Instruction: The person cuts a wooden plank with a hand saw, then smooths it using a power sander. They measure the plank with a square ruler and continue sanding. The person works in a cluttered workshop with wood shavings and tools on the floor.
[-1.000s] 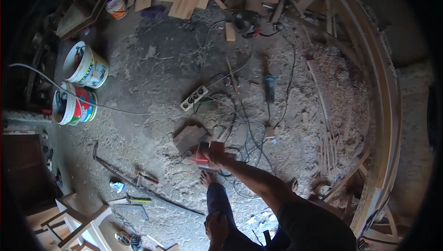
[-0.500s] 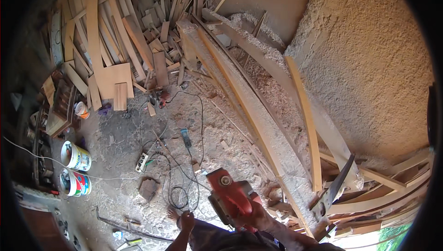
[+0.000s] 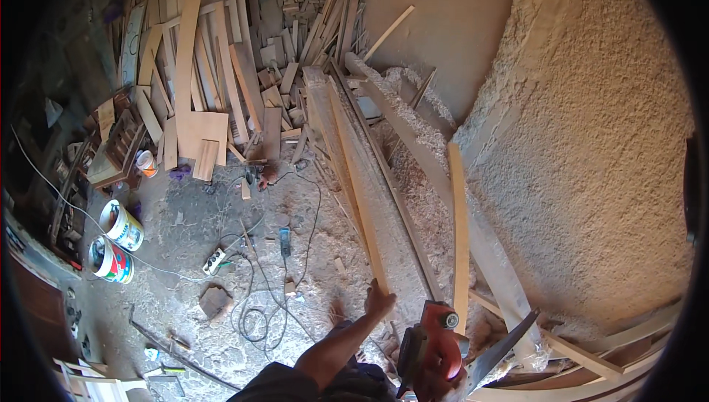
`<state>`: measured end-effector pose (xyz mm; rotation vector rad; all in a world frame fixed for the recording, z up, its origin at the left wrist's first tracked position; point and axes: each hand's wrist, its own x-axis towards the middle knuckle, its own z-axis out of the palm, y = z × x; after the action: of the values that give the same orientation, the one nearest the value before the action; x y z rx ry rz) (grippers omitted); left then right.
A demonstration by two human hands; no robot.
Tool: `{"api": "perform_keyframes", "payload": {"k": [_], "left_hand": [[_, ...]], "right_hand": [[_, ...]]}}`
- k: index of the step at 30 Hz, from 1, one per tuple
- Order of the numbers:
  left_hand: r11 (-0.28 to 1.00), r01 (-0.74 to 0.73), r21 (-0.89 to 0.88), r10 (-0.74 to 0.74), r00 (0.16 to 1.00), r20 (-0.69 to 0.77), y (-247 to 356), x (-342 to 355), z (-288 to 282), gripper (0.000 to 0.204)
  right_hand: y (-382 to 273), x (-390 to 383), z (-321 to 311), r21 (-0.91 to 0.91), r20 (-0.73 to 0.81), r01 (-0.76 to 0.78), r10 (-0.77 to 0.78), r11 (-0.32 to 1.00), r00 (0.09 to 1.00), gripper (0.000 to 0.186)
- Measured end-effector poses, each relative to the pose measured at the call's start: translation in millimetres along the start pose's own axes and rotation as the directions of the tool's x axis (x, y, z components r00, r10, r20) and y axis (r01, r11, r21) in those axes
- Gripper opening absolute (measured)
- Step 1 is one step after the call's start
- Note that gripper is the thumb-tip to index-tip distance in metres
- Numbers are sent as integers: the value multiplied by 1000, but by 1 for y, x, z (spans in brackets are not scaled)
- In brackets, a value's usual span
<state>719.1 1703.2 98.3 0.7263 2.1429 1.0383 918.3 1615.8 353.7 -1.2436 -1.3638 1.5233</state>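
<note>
My left hand [image 3: 379, 301] is closed round the near end of a long narrow wooden strip [image 3: 356, 206], which lies along a thick wooden beam [image 3: 399, 254]. To its right, close to my body, a red electric planer [image 3: 434, 343] is in my right hand, whose fingers are mostly hidden by the tool. A handsaw [image 3: 498, 356] with a dark blade lies just right of the planer. Another plain wooden strip [image 3: 459, 239] rests beyond it, right of the beam.
Stacked boards [image 3: 201, 117] and offcuts fill the far left. Two paint buckets [image 3: 122, 226] stand at left. A white power strip [image 3: 213, 261], a blue power tool [image 3: 285, 242] and looped cable [image 3: 255, 322] lie on the dusty floor. Sawdust is heaped against the right wall [image 3: 583, 165].
My left hand has moved forward and right from the cable near my body and taken hold of the strip's end. The planer has moved right and nearer to me.
</note>
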Motion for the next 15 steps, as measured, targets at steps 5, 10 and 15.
{"api": "perform_keyframes", "payload": {"k": [5, 10, 15], "left_hand": [[649, 204, -733, -177, 977, 115, -5, -14, -32, 50], [257, 104, -961, 68, 990, 125, 58, -3, -93, 40], [-251, 404, -880, 461, 849, 259, 149, 16, -186, 49]], "right_hand": [[11, 26, -19, 70, 13, 2, -3, 998, 1000, 33], [15, 43, -27, 136, 71, 4, -14, 991, 997, 31], [24, 42, -30, 192, 106, 5, -26, 981, 994, 30]]}}
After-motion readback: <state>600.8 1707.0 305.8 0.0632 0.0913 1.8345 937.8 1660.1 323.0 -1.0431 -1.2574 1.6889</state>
